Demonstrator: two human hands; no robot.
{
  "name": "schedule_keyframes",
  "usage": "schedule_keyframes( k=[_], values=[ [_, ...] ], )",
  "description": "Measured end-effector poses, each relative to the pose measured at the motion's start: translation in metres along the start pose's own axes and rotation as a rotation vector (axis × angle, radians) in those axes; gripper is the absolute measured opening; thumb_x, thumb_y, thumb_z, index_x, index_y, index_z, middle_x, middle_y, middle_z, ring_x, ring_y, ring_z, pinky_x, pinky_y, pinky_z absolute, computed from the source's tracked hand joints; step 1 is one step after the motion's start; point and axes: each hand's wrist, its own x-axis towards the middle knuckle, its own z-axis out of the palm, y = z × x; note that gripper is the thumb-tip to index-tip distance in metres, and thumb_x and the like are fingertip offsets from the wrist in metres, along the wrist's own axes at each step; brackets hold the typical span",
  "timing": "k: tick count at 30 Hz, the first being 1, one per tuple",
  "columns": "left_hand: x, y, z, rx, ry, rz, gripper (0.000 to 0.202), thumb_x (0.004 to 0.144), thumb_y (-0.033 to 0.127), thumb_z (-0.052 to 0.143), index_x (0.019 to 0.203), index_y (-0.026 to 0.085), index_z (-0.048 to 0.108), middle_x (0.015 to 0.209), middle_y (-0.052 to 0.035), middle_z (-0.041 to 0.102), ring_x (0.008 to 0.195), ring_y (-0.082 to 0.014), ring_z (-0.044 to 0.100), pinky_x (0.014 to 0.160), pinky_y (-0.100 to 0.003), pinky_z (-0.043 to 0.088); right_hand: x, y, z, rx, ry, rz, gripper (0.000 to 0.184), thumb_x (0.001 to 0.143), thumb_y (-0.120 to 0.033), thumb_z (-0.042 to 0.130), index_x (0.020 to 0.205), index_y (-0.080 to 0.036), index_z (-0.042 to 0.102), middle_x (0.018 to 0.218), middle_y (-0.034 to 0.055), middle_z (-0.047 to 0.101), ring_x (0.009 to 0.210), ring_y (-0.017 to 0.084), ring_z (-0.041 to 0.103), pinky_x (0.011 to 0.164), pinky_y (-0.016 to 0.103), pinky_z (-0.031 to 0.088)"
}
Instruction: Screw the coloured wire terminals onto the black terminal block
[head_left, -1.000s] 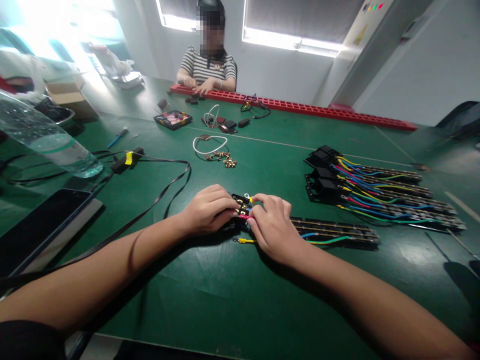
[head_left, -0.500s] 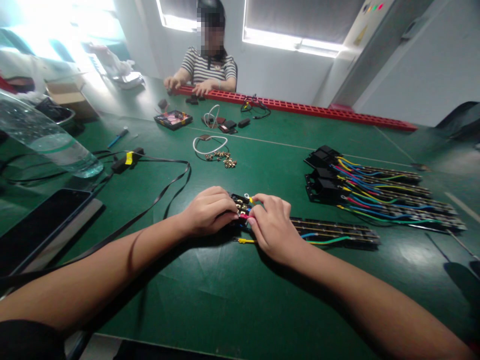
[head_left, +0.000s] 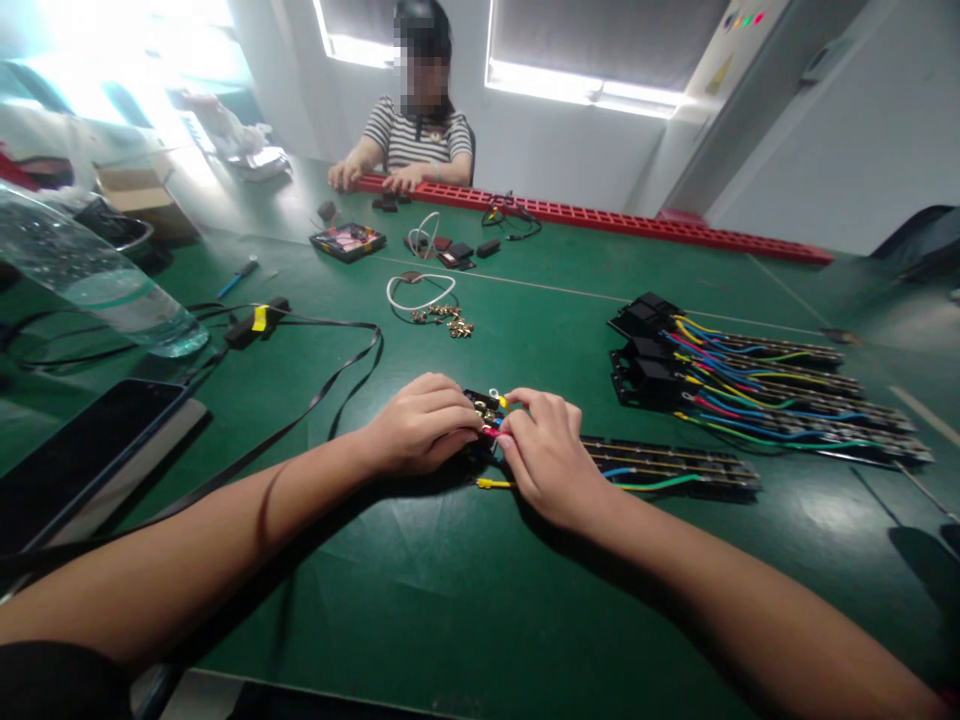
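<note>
A black terminal block [head_left: 484,408] with brass contacts lies on the green table between my hands. My left hand [head_left: 418,424] curls over its left side and holds it down. My right hand [head_left: 546,452] is closed in a pinch on a red-sleeved wire end at the block. A yellow-tipped wire [head_left: 486,483] and blue and green wires run out from under my right hand along a dark strip [head_left: 675,467]. A silver ring lug with a yellow sleeve sticks up at the block's top.
Several finished black blocks with coloured wires [head_left: 750,385] lie at the right. A water bottle [head_left: 90,280], a phone [head_left: 67,455] and a black cable [head_left: 322,385] sit at the left. Brass parts [head_left: 446,318] lie ahead. A person in a striped shirt [head_left: 416,135] works at a red rail [head_left: 600,215].
My hands have barely moved on the block. The person across the table has shifted one hand out to the left along the red rail.
</note>
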Motion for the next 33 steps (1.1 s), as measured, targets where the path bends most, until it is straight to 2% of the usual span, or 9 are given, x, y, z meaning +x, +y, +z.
schedule_keyframes(
  k=[5, 13, 20, 27, 33],
  values=[
    [-0.003, -0.005, -0.003, 0.021, -0.049, -0.078, 0.025, 0.093, 0.030, 0.069, 0.116, 0.021, 0.066, 0.108, -0.0083, 0.074, 0.100, -0.0220, 0.068, 0.096, -0.040, 0.053, 0.000, 0.000, 0.000, -0.008, 0.004, -0.006, 0.029, 0.106, -0.030, 0.039, 0.107, -0.015, 0.064, 0.139, 0.0170, 0.054, 0.124, 0.029, 0.044, 0.104, 0.048, 0.033],
    [-0.008, -0.016, -0.007, -0.045, -0.143, -0.054, 0.033, 0.094, 0.040, 0.068, 0.120, 0.019, 0.065, 0.114, -0.0119, 0.073, 0.109, -0.0256, 0.068, 0.102, -0.044, 0.053, 0.000, 0.001, -0.001, 0.038, -0.010, 0.006, 0.027, 0.106, -0.031, 0.042, 0.107, -0.016, 0.065, 0.139, 0.0155, 0.052, 0.125, 0.029, 0.044, 0.104, 0.047, 0.033],
    [-0.004, -0.009, -0.007, -0.054, -0.087, -0.045, 0.025, 0.093, 0.033, 0.068, 0.115, 0.020, 0.067, 0.108, -0.0093, 0.074, 0.104, -0.0230, 0.068, 0.097, -0.041, 0.055, 0.001, 0.001, -0.002, 0.045, -0.006, 0.019, 0.026, 0.105, -0.031, 0.043, 0.105, -0.017, 0.065, 0.138, 0.0156, 0.054, 0.125, 0.028, 0.045, 0.105, 0.047, 0.034],
    [-0.002, -0.004, 0.000, -0.044, -0.007, -0.030, 0.013, 0.093, 0.016, 0.066, 0.105, 0.020, 0.068, 0.096, -0.0043, 0.076, 0.092, -0.0193, 0.068, 0.088, -0.036, 0.057, 0.002, 0.001, -0.003, 0.067, -0.028, 0.029, 0.027, 0.105, -0.030, 0.043, 0.105, -0.016, 0.066, 0.138, 0.0159, 0.054, 0.125, 0.029, 0.045, 0.104, 0.048, 0.035],
    [0.001, -0.001, 0.001, -0.056, 0.041, -0.017, 0.010, 0.094, 0.014, 0.065, 0.102, 0.018, 0.069, 0.091, -0.0050, 0.075, 0.086, -0.0184, 0.067, 0.083, -0.034, 0.059, 0.005, 0.002, -0.004, 0.025, -0.014, -0.028, 0.031, 0.105, -0.031, 0.043, 0.104, -0.013, 0.068, 0.138, 0.0188, 0.053, 0.123, 0.032, 0.044, 0.103, 0.049, 0.038]
  ],
)
